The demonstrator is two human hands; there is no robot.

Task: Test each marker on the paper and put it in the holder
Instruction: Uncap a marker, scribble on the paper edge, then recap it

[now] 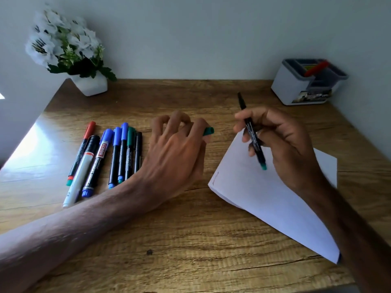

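The right hand gripped a green marker over the paper, its bare tip seemingly pointing away toward the wall, so it probably needed turning before a test stroke. Left of the paper, the left hand pinched the green cap, likely kept ready for recapping. Further left lay the other markers; beyond the paper stood the holder, already containing a red marker.

Single head view: your camera is looking forward and down from above the near edge of the worktop, sitting close over it. Wide angle is taking in the wall behind and both forearms entering from below.
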